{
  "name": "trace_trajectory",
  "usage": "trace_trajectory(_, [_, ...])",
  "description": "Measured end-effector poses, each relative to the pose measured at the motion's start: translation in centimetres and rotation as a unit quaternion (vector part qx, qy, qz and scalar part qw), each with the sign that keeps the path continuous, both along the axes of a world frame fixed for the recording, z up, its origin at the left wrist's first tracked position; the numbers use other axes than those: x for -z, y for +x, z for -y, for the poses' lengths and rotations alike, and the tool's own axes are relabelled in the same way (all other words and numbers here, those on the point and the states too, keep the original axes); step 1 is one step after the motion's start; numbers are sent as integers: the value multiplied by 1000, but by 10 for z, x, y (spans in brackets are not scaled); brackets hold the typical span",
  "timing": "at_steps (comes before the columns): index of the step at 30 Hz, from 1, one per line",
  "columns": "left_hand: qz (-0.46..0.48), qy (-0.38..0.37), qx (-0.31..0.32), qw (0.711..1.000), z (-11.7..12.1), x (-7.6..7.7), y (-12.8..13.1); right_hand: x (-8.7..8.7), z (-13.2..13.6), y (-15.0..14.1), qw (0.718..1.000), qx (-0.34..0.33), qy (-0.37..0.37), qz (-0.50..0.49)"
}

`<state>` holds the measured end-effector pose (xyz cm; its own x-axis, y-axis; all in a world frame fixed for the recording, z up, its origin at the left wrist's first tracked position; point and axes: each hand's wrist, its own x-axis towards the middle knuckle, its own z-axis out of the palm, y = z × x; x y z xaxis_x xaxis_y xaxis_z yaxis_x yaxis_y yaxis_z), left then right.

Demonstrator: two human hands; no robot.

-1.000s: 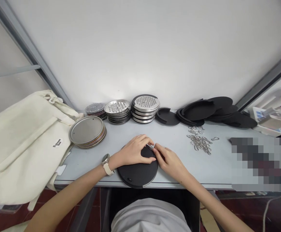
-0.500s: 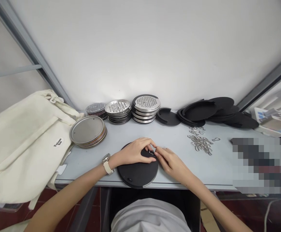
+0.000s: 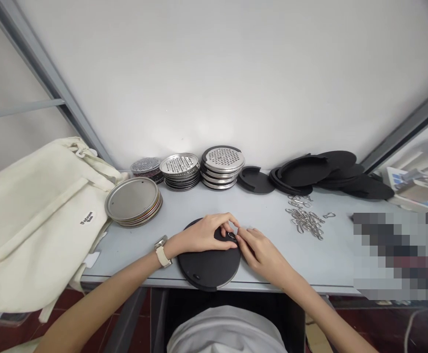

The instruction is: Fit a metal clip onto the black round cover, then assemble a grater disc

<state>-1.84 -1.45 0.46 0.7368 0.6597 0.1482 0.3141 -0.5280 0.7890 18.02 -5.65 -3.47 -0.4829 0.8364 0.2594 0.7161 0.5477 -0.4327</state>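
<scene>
A black round disc (image 3: 210, 267) lies at the table's front edge, with a small dark oval mark or hole near its front rim. My left hand (image 3: 204, 234) rests over its back part, thumb on top and fingers curled about the right rim, steadying it. A metal carabiner clip (image 3: 231, 236) shows between my two hands at that rim. My right hand (image 3: 260, 250) pinches the clip with thumb and forefinger; the fingertips hide part of it. Loose carabiner clips (image 3: 307, 220) lie in a pile to the right.
Along the wall stand stacks of round metal graters (image 3: 180, 164), more graters with a black holder (image 3: 224, 159), plain metal discs (image 3: 132, 198) and black round holders (image 3: 304, 171). A cream bag (image 3: 48, 211) hangs over the left side. White boxes (image 3: 416, 193) sit at the far right.
Both hands keep nearly the same pose at the disc's rim. The whole view has shifted slightly; the clip stays between my fingers.
</scene>
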Motion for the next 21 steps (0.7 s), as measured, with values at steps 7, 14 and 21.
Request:
trace_trajectory(7, [5, -7, 19, 1000, 1, -4, 0, 0, 3, 2, 1000, -5, 13, 11])
trace_trajectory(14, [-1, 2, 36, 999, 1, -4, 1, -3, 7, 4, 1000, 1, -2, 20])
trace_trajectory(21, [-8, 22, 41, 999, 2, -5, 1, -5, 12, 3, 1000, 15, -13, 22])
